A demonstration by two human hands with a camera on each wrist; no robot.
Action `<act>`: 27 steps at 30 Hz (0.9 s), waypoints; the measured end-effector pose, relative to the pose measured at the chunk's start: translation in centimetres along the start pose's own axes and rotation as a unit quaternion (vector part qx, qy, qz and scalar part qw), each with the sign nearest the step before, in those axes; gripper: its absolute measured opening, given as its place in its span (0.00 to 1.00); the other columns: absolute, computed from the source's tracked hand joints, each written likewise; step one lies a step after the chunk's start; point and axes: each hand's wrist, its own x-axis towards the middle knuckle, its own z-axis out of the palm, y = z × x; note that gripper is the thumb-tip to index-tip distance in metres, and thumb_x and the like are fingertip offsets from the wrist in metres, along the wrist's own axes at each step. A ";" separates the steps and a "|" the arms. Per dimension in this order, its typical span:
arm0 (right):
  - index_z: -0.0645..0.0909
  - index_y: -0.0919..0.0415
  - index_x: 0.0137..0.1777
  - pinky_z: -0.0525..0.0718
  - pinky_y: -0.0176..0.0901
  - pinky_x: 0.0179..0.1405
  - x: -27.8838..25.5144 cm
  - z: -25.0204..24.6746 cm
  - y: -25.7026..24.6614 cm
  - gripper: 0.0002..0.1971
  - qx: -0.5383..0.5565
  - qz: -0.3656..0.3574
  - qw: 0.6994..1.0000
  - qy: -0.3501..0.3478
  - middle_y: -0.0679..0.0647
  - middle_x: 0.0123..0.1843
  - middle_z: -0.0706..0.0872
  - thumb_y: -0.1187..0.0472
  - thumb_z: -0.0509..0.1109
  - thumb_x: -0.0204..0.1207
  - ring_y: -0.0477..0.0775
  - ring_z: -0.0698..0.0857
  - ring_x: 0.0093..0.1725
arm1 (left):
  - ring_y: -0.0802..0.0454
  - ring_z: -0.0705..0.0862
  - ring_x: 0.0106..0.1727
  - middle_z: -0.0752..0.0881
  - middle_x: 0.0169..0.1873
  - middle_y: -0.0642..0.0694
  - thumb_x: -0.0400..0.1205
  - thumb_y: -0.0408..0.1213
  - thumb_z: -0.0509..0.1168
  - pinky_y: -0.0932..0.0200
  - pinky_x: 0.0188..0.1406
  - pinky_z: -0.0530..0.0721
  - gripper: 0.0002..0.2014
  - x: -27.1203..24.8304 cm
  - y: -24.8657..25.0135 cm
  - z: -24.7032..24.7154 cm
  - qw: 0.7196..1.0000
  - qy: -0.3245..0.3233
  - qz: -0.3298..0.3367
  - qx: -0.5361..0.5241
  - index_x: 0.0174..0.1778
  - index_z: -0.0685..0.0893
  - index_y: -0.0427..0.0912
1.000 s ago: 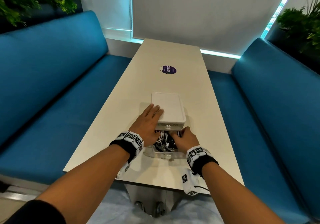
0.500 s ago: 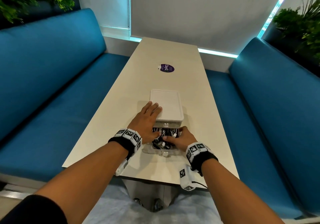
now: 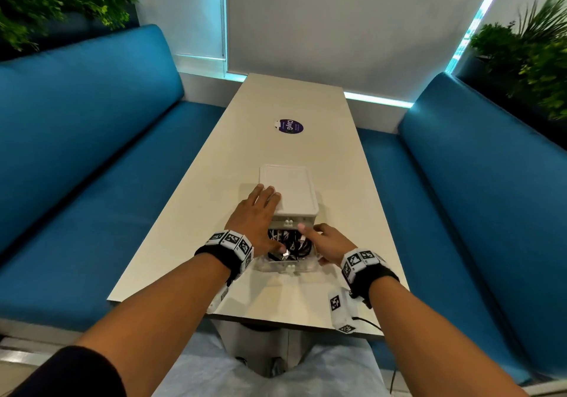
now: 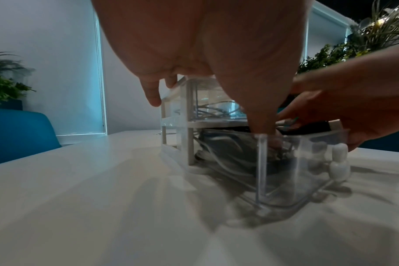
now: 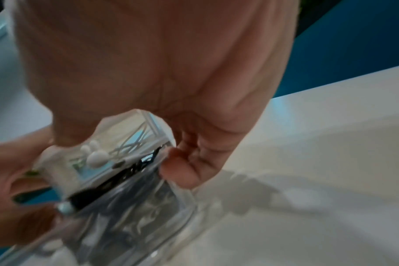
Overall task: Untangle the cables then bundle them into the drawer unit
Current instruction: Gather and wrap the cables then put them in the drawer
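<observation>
Cables (image 3: 290, 243), black and white and tangled together, lay in the clear lower drawer (image 3: 288, 266), which stood pulled out toward the near edge of the table (image 3: 190, 212) from under the white-topped drawer unit (image 3: 288, 191). Going from the left, the left hand (image 3: 256, 217) lay flat with straight fingers on the near left corner of the unit's top, as it had half a second before, while its thumb now reached down inside the drawer's left wall onto the cables, as the left wrist view showed. The upper drawer (image 4: 207, 100) was shut and held pale cables. To the right, the right hand (image 3: 326, 241) had shifted: earlier it was down among the cables in the drawer, and now it sat at the drawer's right side, forefinger stretched toward the unit's front and the other fingers loosely bent by the drawer's right wall; the blurred right wrist view did not show a firm grip. A round purple sticker (image 3: 291, 126) lay well beyond, toward the table's far end.
</observation>
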 end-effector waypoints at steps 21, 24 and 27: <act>0.75 0.53 0.64 0.85 0.46 0.53 0.0 1.4 0.3 0.37 -0.039 0.003 0.999 0.020 0.49 0.55 0.87 0.36 0.81 0.59 0.51 0.86 0.50 | 0.54 0.41 0.86 0.53 0.85 0.54 0.68 0.58 0.76 0.51 0.78 0.68 0.52 -0.7 -0.3 0.0 0.995 0.020 0.019 -0.091 0.84 0.57 0.49; 0.73 0.54 0.64 0.76 0.40 0.46 -0.2 1.6 0.5 0.35 -0.094 0.041 0.993 0.055 0.49 0.53 0.82 0.38 0.80 0.62 0.52 0.81 0.49 | 0.55 0.43 0.86 0.55 0.85 0.54 0.70 0.56 0.76 0.50 0.80 0.68 0.48 -0.7 -0.3 -0.1 0.994 0.025 0.022 -0.108 0.83 0.59 0.49; 0.76 0.57 0.56 0.75 0.41 0.33 -0.4 1.5 -0.3 0.38 -0.095 0.091 0.986 0.105 0.52 0.48 0.84 0.31 0.80 0.55 0.54 0.83 0.44 | 0.54 0.44 0.86 0.56 0.85 0.53 0.72 0.56 0.75 0.47 0.82 0.65 0.46 -0.7 -0.5 -0.4 0.991 0.023 0.028 -0.127 0.83 0.61 0.49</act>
